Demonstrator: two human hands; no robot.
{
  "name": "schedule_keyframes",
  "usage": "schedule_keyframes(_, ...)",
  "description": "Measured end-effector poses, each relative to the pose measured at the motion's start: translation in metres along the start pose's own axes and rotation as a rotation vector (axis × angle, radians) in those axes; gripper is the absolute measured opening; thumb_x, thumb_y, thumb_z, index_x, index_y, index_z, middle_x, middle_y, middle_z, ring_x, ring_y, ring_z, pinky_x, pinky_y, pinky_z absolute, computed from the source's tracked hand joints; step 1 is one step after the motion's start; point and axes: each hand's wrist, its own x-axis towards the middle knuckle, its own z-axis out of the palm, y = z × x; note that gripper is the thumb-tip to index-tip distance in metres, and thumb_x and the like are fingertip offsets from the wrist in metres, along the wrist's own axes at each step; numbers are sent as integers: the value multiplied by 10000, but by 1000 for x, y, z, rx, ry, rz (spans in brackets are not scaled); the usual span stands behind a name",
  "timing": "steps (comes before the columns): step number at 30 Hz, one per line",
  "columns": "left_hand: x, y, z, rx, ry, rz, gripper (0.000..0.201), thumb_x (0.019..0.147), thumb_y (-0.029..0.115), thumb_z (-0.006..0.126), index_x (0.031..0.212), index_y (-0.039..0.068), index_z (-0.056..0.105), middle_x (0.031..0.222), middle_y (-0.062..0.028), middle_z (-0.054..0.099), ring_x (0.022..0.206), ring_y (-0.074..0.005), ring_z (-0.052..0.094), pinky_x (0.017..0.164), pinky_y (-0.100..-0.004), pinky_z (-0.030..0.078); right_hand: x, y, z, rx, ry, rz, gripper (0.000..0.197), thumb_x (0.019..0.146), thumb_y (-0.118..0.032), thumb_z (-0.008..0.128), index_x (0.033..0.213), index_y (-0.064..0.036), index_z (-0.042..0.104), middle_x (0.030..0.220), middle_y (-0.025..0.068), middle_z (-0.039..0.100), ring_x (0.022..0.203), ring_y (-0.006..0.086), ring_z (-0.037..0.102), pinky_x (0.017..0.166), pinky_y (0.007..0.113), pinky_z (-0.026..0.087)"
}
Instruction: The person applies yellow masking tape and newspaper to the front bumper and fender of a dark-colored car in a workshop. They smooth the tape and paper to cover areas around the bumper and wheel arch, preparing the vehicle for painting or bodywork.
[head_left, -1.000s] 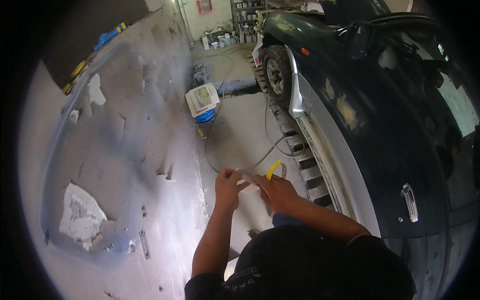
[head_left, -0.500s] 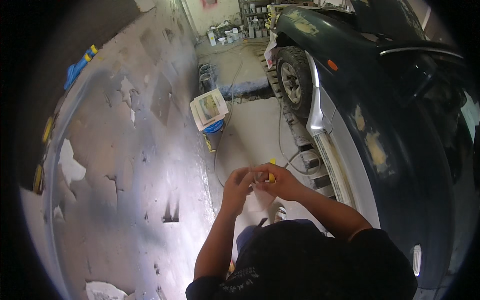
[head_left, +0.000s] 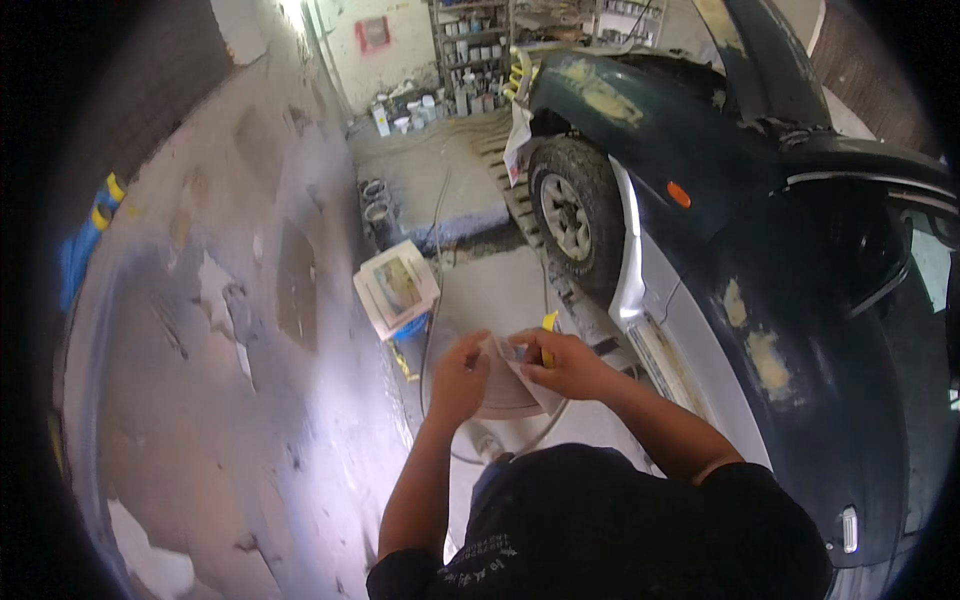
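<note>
a pale sheet (head_left: 529,383) is hanging above the floor (head_left: 488,288).
fingers of the left hand (head_left: 460,378) are pinching one side; those of the right hand (head_left: 568,363) are grasping the other, plus a yellow object (head_left: 547,357); a dark car (head_left: 692,245) is standing at right.

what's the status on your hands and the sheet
Left hand and right hand pinching thin pale sheet. Yellow strip also in right hand. Hose on floor below.

The held sheet (head_left: 536,389) looks matt, the car body (head_left: 668,147) glossy, the peeling wall (head_left: 225,410) rough.
</note>
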Motion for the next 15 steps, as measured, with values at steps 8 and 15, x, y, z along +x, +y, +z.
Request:
schedule_keyframes(8,86,-6,-15,351,133,325,146,861,66,559,989,18,611,937,-170,611,856,-369,606,733,-430,490,82,-20,-14,-170,-10,-54,500,819,-97,595,1297,-26,467,857,164,644,787,317,644,730,386,500)
schedule_keyframes(15,152,-32,-5,307,187,433,84,863,130,565,927,90,601,834,-129,600,717,-370,606,618,-458,494,122,-5,-47,-191,47,57,506,825,-130,584,1311,-55,467,868,165,654,815,332,643,750,406,501)
